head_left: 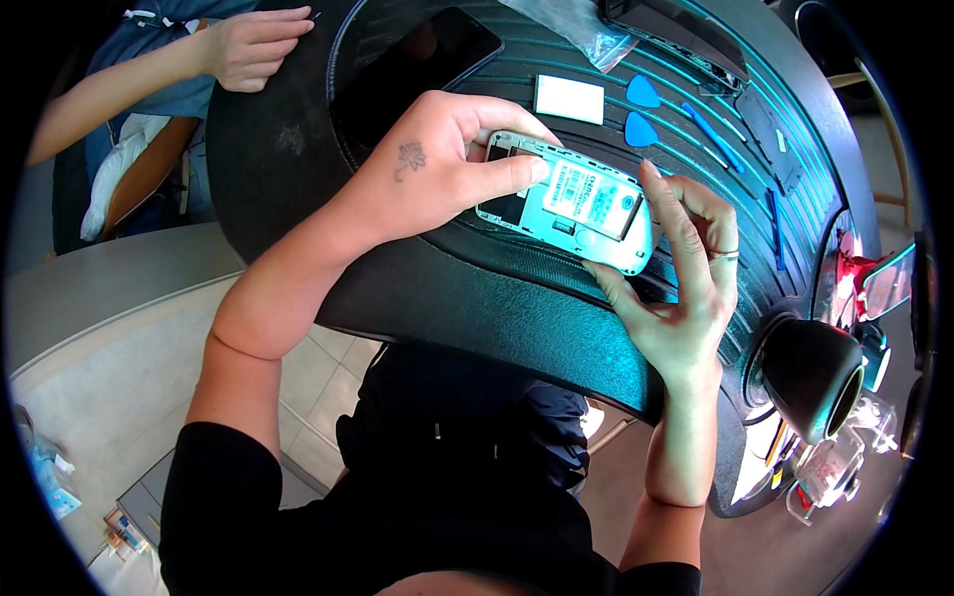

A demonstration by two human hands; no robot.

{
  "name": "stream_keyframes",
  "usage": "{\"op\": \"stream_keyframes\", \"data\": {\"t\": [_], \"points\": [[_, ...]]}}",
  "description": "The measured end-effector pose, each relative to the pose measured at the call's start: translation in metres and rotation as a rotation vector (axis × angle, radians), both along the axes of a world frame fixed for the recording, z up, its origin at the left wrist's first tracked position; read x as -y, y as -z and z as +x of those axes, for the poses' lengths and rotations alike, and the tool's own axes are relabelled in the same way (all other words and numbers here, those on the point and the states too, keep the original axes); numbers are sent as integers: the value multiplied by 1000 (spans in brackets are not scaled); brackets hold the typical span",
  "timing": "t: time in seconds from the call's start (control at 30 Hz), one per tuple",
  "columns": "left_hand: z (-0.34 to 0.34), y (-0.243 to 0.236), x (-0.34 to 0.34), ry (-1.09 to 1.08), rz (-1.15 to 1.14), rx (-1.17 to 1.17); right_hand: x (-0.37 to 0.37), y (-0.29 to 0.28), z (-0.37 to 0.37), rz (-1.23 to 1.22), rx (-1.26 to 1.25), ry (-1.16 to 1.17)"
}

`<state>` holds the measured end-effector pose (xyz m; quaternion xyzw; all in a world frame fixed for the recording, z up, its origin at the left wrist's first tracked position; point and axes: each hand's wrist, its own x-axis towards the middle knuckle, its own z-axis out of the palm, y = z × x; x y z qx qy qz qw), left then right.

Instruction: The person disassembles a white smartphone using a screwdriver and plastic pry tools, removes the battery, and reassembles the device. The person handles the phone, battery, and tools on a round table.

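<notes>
phone [538, 216] with its back open sits between both hands of the seated person, held up over the near side of a black table [497, 308]. the left hand [432, 164] comes in from 9 o'clock and is closed on it, thumb laid across the bare face, fingers partly hidden behind the far edge. the right hand [686, 268] takes the other end from 4 o'clock in a wide pinch, index fingertip at the upper corner, thumb at the lower; how hard it presses i can't tell.

as i judge it, the opening-up is done: no cover lies over the insides. a pale labelled block [596, 194], likely the battery, lies in the frame toward 3 o'clock; whether it is fully seated i can't make out. closing the back is not done.

just beyond, at 12 o'clock, lies a white rectangular block [568, 99]; between 1 and 2, two blue picks [643, 91]. past those, a blue pry stick [714, 137] at 2 and a slim blue tool [776, 230] at 3, none in a hand. a dark handset [442, 55] lies between 10 and 11, a clear bag [586, 30] at 12. farthest off, at 10, a co-worker's hand [260, 50] hangs half curled; i can't tell what it holds.
</notes>
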<state>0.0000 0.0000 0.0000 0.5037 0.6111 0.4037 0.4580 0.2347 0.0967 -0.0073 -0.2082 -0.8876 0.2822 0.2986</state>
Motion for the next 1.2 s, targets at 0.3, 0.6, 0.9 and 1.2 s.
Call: {"op": "stream_keyframes", "data": {"t": [0.3,0.6,0.9,1.2], "points": [[2,0,0,38,7,4,0,-1,-1,27,-55,-12],[-1,0,1,57,-68,118,-10,1,1,2,-51,7],[19,-6,5,141,-151,514,-15,6,6,-537,-382,2],[22,2,3,156,-156,533,-13,7,9,-469,-334,30]]}}
